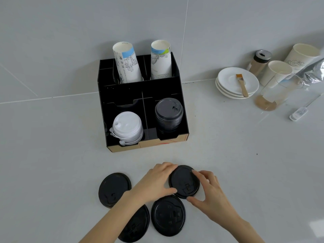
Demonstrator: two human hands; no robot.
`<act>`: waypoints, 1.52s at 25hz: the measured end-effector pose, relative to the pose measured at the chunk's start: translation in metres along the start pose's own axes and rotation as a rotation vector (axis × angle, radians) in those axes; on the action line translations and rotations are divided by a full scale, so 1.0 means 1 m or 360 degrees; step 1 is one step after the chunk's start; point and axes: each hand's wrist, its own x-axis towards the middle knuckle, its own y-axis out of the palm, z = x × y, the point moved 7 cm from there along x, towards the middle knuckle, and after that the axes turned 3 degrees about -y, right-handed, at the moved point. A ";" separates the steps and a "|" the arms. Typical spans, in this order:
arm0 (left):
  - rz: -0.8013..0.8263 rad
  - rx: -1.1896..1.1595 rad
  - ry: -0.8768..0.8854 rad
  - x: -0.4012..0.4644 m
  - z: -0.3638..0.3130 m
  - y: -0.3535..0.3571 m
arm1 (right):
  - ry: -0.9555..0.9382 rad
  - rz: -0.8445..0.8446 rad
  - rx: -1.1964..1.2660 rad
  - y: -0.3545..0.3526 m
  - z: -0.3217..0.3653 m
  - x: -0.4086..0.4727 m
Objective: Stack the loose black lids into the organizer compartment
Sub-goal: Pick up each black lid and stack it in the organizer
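Grey desk [52, 155] against tiled wall: organizer [142, 95] already holds a black stack [168, 114] far right (white lids left). Both hands, left [154, 183] and right [210, 195], grasp one loose lid [184, 181]; three lids remain near, unstacked

Four loose black lids [168, 215] flat before organizer [122, 92].

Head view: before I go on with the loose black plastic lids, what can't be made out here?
- Loose black lid nearest the bottom edge: the left forearm covers part, the frame edge cuts off the rest.
- Held black lid: left hand and right hand hide its rim; single or stacked, cannot tell.
- Black lid stack in the organizer's front right compartment: ridges blur, count unreadable.
- Organizer's rear left slots: too dark.
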 end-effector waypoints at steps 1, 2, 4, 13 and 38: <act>0.0018 0.0017 0.0002 0.000 0.000 0.003 | 0.0001 0.0001 -0.0001 0.003 -0.001 0.000; 0.0026 0.0034 0.0006 0.000 0.000 0.006 | 0.0001 -0.0008 0.0001 0.005 -0.001 0.000; 0.0007 0.0044 0.0014 0.000 0.000 0.007 | -0.0002 -0.0047 0.0019 0.005 -0.001 0.003; -0.0212 0.0033 -0.0002 -0.001 0.002 -0.005 | -0.0050 -0.0127 0.0090 -0.003 0.004 0.014; -0.1124 -0.0314 0.0088 -0.009 -0.006 -0.136 | -0.0471 -0.0434 0.0095 -0.091 0.089 0.096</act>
